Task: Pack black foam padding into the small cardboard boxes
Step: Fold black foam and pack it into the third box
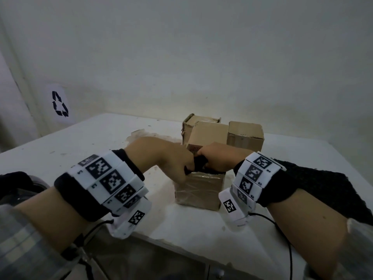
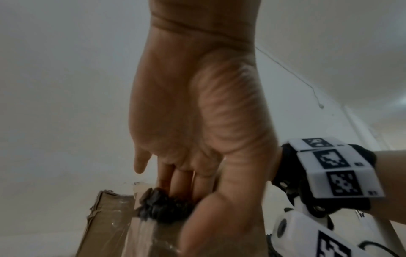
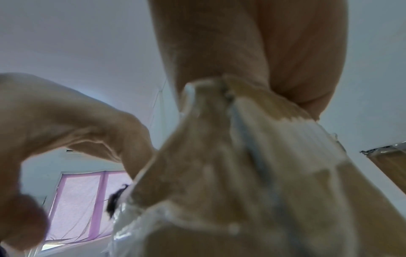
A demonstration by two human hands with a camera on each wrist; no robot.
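A small taped cardboard box [image 1: 198, 191] stands on the white table [image 1: 96, 138] in front of me. Black foam padding [image 1: 198, 163] bulges out of its open top, with one flap [image 1: 209, 133] standing up behind. My left hand [image 1: 186, 168] bends down over the left side and pinches the foam between thumb and fingers [image 2: 182, 182]; the crumpled foam [image 2: 162, 207] sits at the box rim [image 2: 105, 217]. My right hand [image 1: 211, 160] curls over the foam from the right, fingertips hidden. In the right wrist view the box [image 3: 241, 191] fills the frame below my right hand [image 3: 219, 52].
Two more small cardboard boxes [image 1: 194, 123] [image 1: 245, 136] stand close behind the one I work on. A recycling sign [image 1: 60, 104] hangs on the wall at the left. The table's near edge runs just under my wrists.
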